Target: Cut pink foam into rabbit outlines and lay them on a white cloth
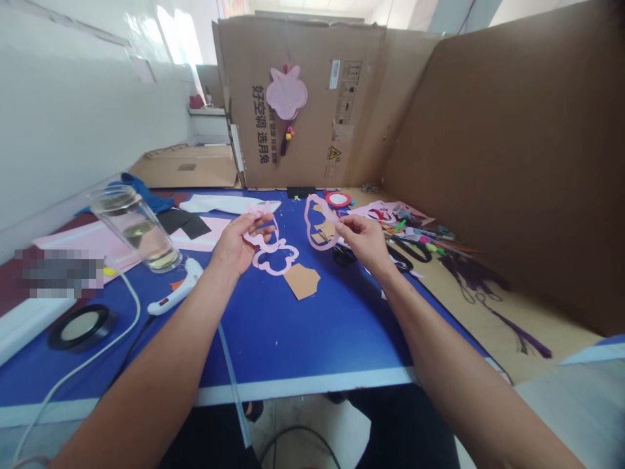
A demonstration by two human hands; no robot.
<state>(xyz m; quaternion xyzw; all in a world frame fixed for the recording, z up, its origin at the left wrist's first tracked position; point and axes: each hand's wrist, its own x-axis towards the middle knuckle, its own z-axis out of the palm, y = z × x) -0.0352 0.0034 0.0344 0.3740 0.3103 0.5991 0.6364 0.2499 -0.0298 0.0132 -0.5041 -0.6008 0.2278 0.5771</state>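
Note:
My left hand (241, 240), palm turned up, pinches a thin pink cut-out frame (263, 245) above the blue table. My right hand (364, 240) grips the right edge of another pink cut-out frame (309, 225), an uneven rounded outline held upright with a hollow middle. Just below my left fingers is a pink scalloped outline (276, 268); whether it touches the piece in that hand I cannot tell. A tan card piece (303, 283) lies flat on the table near it. Through the right frame's opening, more tan scraps show.
At left stand a glass jar (151, 238) of liquid, a white hot glue gun (178, 290) with its cord and a tape roll (83, 327). Scissors (413, 249), scraps and purple tassels (517, 326) lie at right. Cardboard walls (361, 130) bear a pink hanging ornament (287, 94).

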